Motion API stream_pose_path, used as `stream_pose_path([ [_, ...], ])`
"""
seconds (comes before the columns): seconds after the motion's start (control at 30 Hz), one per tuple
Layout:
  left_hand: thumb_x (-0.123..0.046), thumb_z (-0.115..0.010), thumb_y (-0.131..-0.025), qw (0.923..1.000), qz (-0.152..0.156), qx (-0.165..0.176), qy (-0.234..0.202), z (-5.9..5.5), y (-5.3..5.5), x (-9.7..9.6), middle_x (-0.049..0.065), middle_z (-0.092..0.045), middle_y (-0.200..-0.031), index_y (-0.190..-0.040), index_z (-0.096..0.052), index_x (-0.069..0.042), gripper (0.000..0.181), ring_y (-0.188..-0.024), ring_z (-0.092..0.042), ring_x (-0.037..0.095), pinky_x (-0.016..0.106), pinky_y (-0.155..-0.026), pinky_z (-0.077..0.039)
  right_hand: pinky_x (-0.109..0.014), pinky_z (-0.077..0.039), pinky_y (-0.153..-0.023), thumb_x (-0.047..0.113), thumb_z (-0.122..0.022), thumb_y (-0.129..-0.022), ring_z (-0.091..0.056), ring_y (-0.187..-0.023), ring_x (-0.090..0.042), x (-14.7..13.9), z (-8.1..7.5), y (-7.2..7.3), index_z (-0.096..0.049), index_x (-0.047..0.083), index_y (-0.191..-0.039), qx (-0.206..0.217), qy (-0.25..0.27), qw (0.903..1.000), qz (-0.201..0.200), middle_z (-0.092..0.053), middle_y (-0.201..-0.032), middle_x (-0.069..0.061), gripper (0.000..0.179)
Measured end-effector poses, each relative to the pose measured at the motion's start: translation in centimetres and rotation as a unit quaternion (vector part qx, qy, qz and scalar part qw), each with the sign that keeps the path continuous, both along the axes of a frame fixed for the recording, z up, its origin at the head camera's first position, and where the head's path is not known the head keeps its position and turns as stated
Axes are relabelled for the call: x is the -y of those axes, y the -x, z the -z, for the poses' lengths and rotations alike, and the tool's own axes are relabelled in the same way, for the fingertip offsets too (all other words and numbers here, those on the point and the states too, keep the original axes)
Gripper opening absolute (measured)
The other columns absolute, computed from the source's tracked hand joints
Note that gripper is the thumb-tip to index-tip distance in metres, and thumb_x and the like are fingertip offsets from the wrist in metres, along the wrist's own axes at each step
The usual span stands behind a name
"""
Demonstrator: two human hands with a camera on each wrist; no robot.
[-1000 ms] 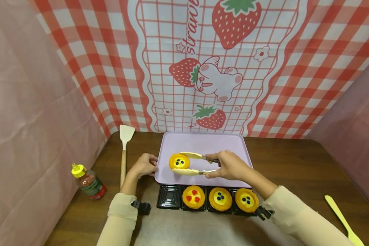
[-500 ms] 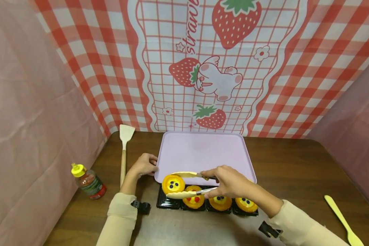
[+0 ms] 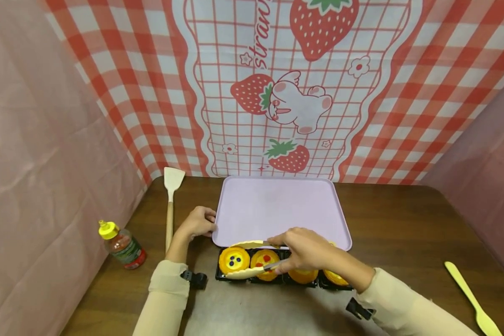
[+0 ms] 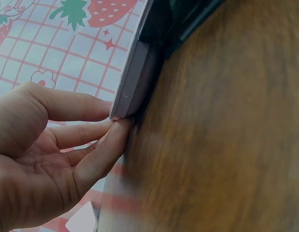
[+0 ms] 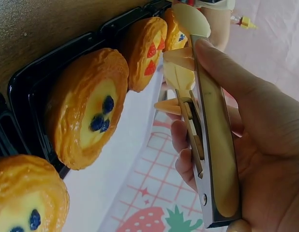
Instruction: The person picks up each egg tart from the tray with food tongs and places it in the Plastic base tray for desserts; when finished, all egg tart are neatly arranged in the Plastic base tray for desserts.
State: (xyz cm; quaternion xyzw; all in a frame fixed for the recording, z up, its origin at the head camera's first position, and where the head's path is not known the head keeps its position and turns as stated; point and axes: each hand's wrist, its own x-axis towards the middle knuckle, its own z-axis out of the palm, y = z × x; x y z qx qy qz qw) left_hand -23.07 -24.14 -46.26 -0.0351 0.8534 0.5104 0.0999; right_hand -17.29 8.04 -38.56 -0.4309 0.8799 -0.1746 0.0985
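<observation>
My right hand (image 3: 308, 252) grips a pair of tongs (image 5: 217, 150) with cream-coloured tips. The tips stand on either side of an egg tart with blueberries (image 3: 234, 260), which sits at the leftmost black compartment of a row of plastic boxes (image 5: 26, 92). To its right are a tart with red berry pieces (image 5: 147, 53) and two blueberry tarts, partly hidden by my hand in the head view; one blueberry tart (image 5: 89, 108) shows large in the right wrist view. My left hand (image 3: 199, 221) pinches the left edge of a lilac tray (image 3: 281, 205) between thumb and finger.
A white spatula with a wooden handle (image 3: 170, 210) lies left of the tray. Further left stands a squeeze bottle with a yellow cap (image 3: 123, 247). A yellow-green spreader (image 3: 466, 291) lies at the right. A checked strawberry cloth (image 3: 218, 116) hangs behind the table.
The tongs have carried the blueberry tart from over the tray toward me and down into the leftmost black compartment. My left hand keeps its place at the tray's edge.
</observation>
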Motion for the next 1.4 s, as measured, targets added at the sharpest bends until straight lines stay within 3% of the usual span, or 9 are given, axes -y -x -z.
stream_pose_path([
  [0.57, 0.013, -0.067, -0.077, 1.0000, 0.003, 0.002, 0.004, -0.3, 0.1, -0.4, 0.018, -0.055, -0.091, -0.118, -0.057, 0.015, 0.042, -0.072, -0.059, 0.024, 0.037, -0.060, -0.062, -0.047, -0.053, -0.093, 0.050, -0.083, -0.074, -0.062, -0.110, -0.026, 0.5, 0.1, 0.0, -0.065, 0.012, -0.132, 0.001, -0.021, 0.9994, 0.025, -0.068, -0.123, -0.001, 0.071],
  [0.8, 0.012, -0.067, -0.077, 1.0000, 0.001, 0.002, 0.008, -0.3, -0.2, -0.3, 0.019, -0.056, -0.092, -0.119, -0.057, 0.016, 0.043, -0.073, -0.059, 0.024, 0.037, -0.061, -0.062, -0.044, -0.053, -0.093, 0.053, -0.089, -0.063, -0.062, -0.108, -0.024, 0.5, -0.4, -0.4, -0.062, 0.011, -0.135, -0.006, 0.015, 0.9992, 0.035, -0.068, -0.124, -0.004, 0.088],
  [0.93, 0.013, -0.067, -0.076, 1.0000, 0.000, 0.001, 0.001, -0.2, -0.3, -0.2, 0.018, -0.055, -0.091, -0.118, -0.057, 0.016, 0.043, -0.072, -0.058, 0.024, 0.036, -0.059, -0.062, -0.040, -0.055, -0.083, 0.050, -0.090, -0.064, -0.062, -0.098, -0.020, -0.2, -1.0, -0.9, -0.059, 0.008, -0.137, 0.001, 0.056, 0.9967, 0.058, -0.067, -0.124, -0.005, 0.090],
  [1.2, 0.012, -0.067, -0.076, 1.0000, 0.007, -0.001, -0.005, -0.2, -0.4, 0.0, 0.018, -0.055, -0.090, -0.119, -0.056, 0.017, 0.044, -0.071, -0.058, 0.023, 0.037, -0.059, -0.062, -0.049, -0.054, -0.093, 0.043, -0.092, -0.064, -0.062, -0.112, -0.031, -5.1, -0.9, -0.2, -0.054, -0.003, -0.138, -0.021, 0.152, 0.9740, 0.166, -0.067, -0.121, -0.014, 0.095],
  [1.3, 0.012, -0.067, -0.077, 1.0000, 0.007, -0.001, -0.002, -0.1, -0.4, 0.0, 0.018, -0.055, -0.090, -0.119, -0.056, 0.017, 0.043, -0.071, -0.058, 0.023, 0.037, -0.059, -0.062, -0.046, -0.057, -0.081, 0.046, -0.091, -0.064, -0.064, -0.099, -0.030, -8.2, -0.4, 0.3, -0.055, -0.005, -0.136, -0.035, 0.150, 0.9605, 0.232, -0.067, -0.118, -0.020, 0.095],
  [1.4, 0.012, -0.066, -0.077, 1.0000, 0.006, -0.001, -0.001, -0.1, -0.4, -0.1, 0.018, -0.056, -0.089, -0.119, -0.056, 0.017, 0.043, -0.071, -0.059, 0.023, 0.037, -0.059, -0.062, -0.039, -0.050, -0.068, 0.051, -0.090, -0.064, -0.057, -0.084, -0.027, -11.7, 0.3, 0.5, -0.055, -0.005, -0.136, -0.043, 0.140, 0.9410, 0.305, -0.067, -0.116, -0.024, 0.098],
])
